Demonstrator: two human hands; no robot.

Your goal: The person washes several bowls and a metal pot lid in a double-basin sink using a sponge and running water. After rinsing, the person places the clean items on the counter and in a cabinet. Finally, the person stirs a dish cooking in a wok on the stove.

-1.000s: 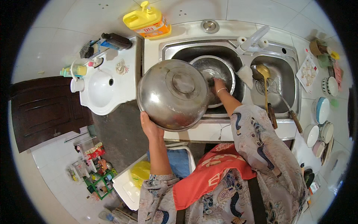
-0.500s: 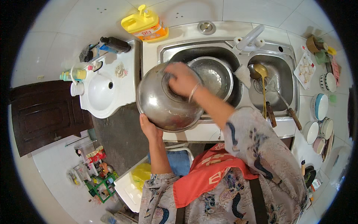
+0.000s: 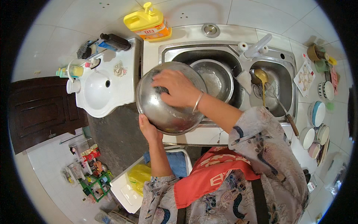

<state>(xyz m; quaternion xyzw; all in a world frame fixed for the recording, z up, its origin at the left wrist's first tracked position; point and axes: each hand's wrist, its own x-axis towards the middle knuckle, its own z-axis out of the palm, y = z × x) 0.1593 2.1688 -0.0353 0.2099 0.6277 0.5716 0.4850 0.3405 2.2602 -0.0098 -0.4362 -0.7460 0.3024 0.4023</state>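
A large steel basin [image 3: 149, 106] is tilted with its rounded underside up, over the left edge of the sink. My left hand [image 3: 150, 128] grips its lower-left rim, thumb on the outer side. Across the basin's bottom lies my right hand [image 3: 177, 87], pressing a dark grey wad [image 3: 161, 90] against the metal. Most of that wad is hidden under the fingers, so its exact kind does not show. Behind the held basin, a second steel basin [image 3: 215, 76] sits in the large sink bowl [image 3: 182, 56], with what looks like water in it.
The smaller sink bowl [image 3: 285, 91] holds a brass-coloured ladle [image 3: 262, 76] and a wire whisk [image 3: 269, 89]. A white faucet [image 3: 257, 46] stands behind. A yellow detergent jug [image 3: 147, 22] is at the back left, beside a white washbasin [image 3: 95, 93]. Several bowls [image 3: 317, 114] line the right counter.
My right hand has shifted slightly down and its fingers point more to the left on the basin's underside. My left hand keeps its hold on the rim. The view has tilted a little.
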